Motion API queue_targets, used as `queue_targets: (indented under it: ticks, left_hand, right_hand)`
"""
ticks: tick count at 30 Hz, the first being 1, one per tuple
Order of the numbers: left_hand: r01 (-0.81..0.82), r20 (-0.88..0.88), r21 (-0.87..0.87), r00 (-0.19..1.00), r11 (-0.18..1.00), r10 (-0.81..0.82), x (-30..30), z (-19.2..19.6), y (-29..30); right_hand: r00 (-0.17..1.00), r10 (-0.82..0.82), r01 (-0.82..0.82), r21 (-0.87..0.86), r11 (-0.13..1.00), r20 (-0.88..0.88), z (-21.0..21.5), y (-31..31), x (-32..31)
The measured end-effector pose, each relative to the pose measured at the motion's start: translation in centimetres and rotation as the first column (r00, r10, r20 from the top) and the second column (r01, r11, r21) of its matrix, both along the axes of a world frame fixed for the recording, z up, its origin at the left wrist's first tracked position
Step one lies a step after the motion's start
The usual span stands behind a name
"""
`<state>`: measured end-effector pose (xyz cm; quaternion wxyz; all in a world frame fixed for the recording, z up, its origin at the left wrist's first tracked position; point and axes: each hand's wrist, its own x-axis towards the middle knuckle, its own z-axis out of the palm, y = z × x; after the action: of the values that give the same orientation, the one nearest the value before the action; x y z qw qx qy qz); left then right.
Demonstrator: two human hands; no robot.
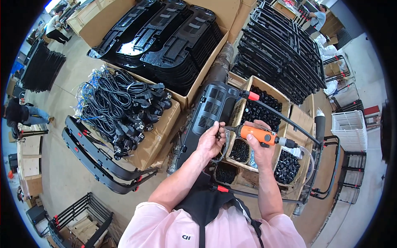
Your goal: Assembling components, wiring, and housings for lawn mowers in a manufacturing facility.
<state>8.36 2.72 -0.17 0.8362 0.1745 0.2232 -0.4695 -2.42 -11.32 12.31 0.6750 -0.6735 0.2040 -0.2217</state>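
Orange pneumatic driver [257, 134] gripped in right hand [259, 148], tip aimed at small part, probably a screw, pinched by left hand [210, 140] against black vented housing [209, 113]. Best kept square to the housing, pressed steadily. Crowding close: compartmented box of black fasteners [264, 108], air hose [307, 157], cable bundles [120, 105].
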Motion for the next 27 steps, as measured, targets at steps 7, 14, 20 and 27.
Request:
queue_targets:
  ticks: [7,14,20,27]
  left_hand:
    - [0.018,0.073,-0.027,0.997,0.999,-0.016,2.0,-0.6,0.9]
    - [-0.029,0.034,-0.136,0.999,0.99,0.034,2.8,-0.4,0.7]
    - [-0.051,0.009,-0.267,0.998,0.962,0.056,3.3,-0.9,0.5]
    - [-0.023,-0.005,0.024,1.0,0.999,0.024,2.8,0.3,-0.1]
  right_hand:
    - [0.998,-0.03,0.03,0.005,1.0,-0.047,0.0,0.9,2.0]
    - [0.992,-0.123,0.125,0.133,0.983,-0.018,-0.3,1.2,3.6]
    - [0.993,-0.113,0.116,0.135,0.984,-0.035,-0.1,1.6,5.2]
    - [0.999,-0.045,0.043,-0.089,0.995,-0.02,-0.9,1.4,10.1]
